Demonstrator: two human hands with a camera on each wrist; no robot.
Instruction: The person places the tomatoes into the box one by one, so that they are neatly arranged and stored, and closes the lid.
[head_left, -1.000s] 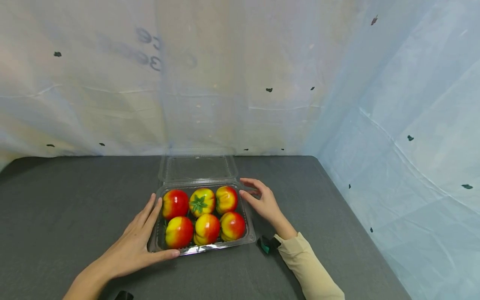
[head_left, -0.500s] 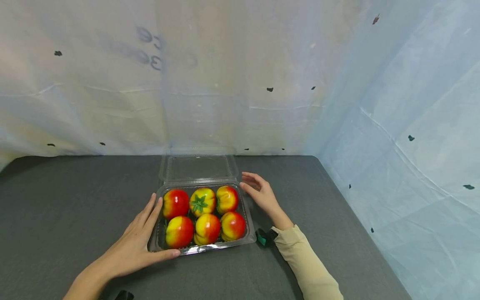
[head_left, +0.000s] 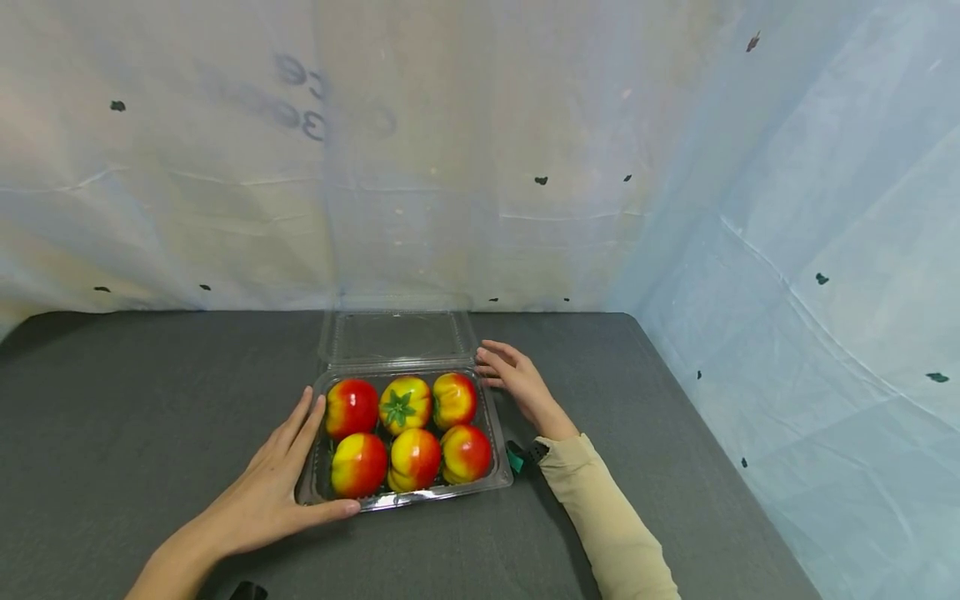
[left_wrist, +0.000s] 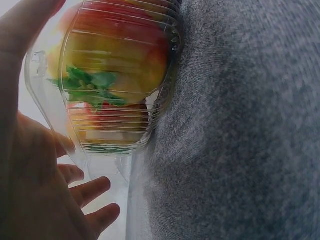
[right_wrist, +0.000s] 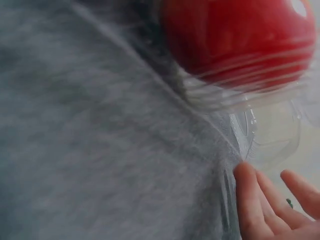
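A clear plastic clamshell box [head_left: 397, 499] lies on the dark table, its lid [head_left: 397, 337] folded back flat behind it. Several shiny red-and-yellow fruits, like tomatoes or persimmons, fill it in two rows; one fruit [head_left: 405, 404] shows a green star-shaped calyx on top. My left hand [head_left: 273, 483] rests at the box's left front corner, thumb along the front rim and straight fingers against the left side. In the left wrist view its fingers [left_wrist: 92, 190] are spread beside the ribbed wall. My right hand [head_left: 521, 387] is at the back right corner, loosely bent fingertips by the lid's hinge.
The grey cloth-covered table [head_left: 150, 400] reaches back to a pale plastic sheet [head_left: 420, 150] with dark spots. Another sheet [head_left: 847, 333] hangs along the right side. A dark strap with a green part [head_left: 516, 458] sits at my right wrist.
My right hand has moved a little away from me along the box's right side, up to the hinge corner. My left hand, the box and the fruits have stayed in place.
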